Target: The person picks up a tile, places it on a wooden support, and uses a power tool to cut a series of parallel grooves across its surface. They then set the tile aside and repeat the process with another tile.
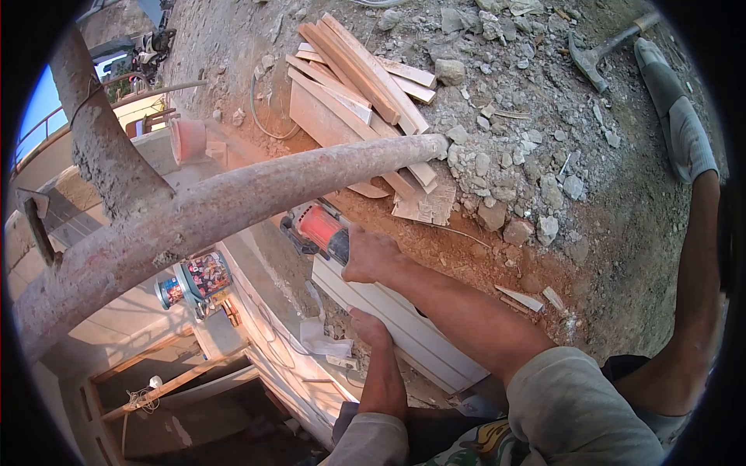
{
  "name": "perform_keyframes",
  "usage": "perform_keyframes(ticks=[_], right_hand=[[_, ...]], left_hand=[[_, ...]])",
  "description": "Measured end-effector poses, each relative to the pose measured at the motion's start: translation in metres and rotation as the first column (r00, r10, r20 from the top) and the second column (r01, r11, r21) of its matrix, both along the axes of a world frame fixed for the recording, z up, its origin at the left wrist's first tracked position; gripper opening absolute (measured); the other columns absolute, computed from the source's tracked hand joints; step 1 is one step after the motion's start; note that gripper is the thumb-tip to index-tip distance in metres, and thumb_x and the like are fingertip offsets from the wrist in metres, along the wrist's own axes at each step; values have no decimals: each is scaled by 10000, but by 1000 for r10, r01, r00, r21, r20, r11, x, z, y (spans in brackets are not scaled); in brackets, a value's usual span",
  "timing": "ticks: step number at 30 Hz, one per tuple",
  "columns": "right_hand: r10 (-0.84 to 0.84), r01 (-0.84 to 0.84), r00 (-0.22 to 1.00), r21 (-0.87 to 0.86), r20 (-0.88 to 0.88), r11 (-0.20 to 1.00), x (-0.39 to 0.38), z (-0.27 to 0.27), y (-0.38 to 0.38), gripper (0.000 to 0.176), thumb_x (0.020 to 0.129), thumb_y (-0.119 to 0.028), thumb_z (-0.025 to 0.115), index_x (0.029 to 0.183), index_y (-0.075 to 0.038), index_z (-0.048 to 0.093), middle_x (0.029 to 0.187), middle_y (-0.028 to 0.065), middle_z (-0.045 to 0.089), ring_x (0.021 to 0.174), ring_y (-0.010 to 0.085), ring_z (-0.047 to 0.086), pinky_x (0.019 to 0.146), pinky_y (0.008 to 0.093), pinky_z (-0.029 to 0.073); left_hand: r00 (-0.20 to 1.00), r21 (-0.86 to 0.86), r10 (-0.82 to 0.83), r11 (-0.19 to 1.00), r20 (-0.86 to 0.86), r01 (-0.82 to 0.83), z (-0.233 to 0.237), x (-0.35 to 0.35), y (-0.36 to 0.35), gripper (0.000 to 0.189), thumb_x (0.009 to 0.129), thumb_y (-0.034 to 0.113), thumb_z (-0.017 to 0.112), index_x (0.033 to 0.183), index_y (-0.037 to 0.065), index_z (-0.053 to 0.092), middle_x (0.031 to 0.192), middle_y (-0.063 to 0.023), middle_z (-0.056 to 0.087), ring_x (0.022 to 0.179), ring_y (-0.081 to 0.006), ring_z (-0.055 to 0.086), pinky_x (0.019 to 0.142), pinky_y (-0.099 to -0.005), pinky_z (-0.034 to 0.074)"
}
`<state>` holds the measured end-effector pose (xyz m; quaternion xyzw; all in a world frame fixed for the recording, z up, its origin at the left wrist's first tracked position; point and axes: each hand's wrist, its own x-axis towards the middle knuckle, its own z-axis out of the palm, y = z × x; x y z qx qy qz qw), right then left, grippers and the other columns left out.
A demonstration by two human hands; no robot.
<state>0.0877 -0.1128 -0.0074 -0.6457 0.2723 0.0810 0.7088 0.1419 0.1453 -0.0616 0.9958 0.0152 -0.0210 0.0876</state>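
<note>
My right hand (369, 255) is wrapped round the black end of a red handheld power cutter (320, 227). The cutter rests at the far end of a long white grooved tile (416, 334); its blade is hidden from me. My left hand (371, 326) grips the near-left edge of the same tile, its fingers partly out of sight. The tile slants from the cutter back towards my lap. Reddish dust hangs in the air beyond the cutter.
A thick rusty pole (233, 194) crosses just beyond the cutter. Cut tile strips (365, 70) lie piled behind it. Rubble (505, 179) and a hammer (602, 53) lie to the right. At left are a colourful bucket (206, 276), a pink bucket (187, 141) and a deep opening (225, 419).
</note>
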Motion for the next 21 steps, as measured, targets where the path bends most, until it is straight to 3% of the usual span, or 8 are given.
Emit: perform_keyframes(ticks=[21], right_hand=[[-37,38,999,-47,26,998,-5,-9,12,687,684,-226,721,1236,77,447,1119,281,658,1076,380,660,945,433,517]], left_hand=[[998,-41,47,998,-36,-49,4,-3,-3,857,1001,605,231,1093,-167,591,1093,-394,607,1072,-521,565,973,-530,408]])
